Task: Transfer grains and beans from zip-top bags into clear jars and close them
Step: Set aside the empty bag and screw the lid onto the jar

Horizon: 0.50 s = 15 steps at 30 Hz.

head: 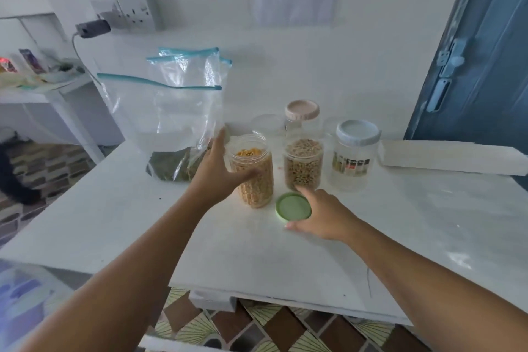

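An open clear jar of yellow corn [257,180] stands mid-table. My left hand [218,170] lies against its left side, fingers fairly straight and thumb across the jar's front. Beside it to the right is an open jar of brown beans [303,166]. A green lid [292,206] lies flat on the table in front of the two jars. My right hand [321,214] spans its right edge, index fingertip at the far rim and thumb at the near rim. A zip-top bag [171,120] with green grains at its bottom stands left of the jars.
Behind are a pink-lidded jar [302,111], a clear-lidded jar [267,126] and a pale-blue-lidded jar [357,151]. Empty zip bags [194,63] lie further back. A long white box [451,157] sits at the right. The white table's front edge [257,294] is near me.
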Motion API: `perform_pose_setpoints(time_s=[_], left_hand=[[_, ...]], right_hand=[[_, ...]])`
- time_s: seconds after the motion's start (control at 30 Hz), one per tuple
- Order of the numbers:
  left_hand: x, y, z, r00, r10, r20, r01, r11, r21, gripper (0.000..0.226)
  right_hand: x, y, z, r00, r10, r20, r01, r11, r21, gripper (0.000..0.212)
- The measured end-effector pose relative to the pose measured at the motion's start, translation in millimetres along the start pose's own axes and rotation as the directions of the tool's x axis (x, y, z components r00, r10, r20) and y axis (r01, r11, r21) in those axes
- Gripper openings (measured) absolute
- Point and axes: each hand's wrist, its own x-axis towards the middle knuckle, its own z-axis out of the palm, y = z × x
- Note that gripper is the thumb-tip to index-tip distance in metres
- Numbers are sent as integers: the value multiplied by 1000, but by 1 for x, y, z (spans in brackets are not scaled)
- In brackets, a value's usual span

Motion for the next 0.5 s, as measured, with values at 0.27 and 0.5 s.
perform_pose_setpoints(time_s=[0.27, 0.5], left_hand=[[24, -18, 6, 989, 6, 149, 30, 971, -239, 146], [40, -19, 9, 971, 74, 228, 7, 941, -337, 130]], right_hand=[[4, -9, 28, 982, 52, -180, -64, 996, -60, 110], [-4, -23, -16, 963, -89, -253, 124, 984, 125, 117]])
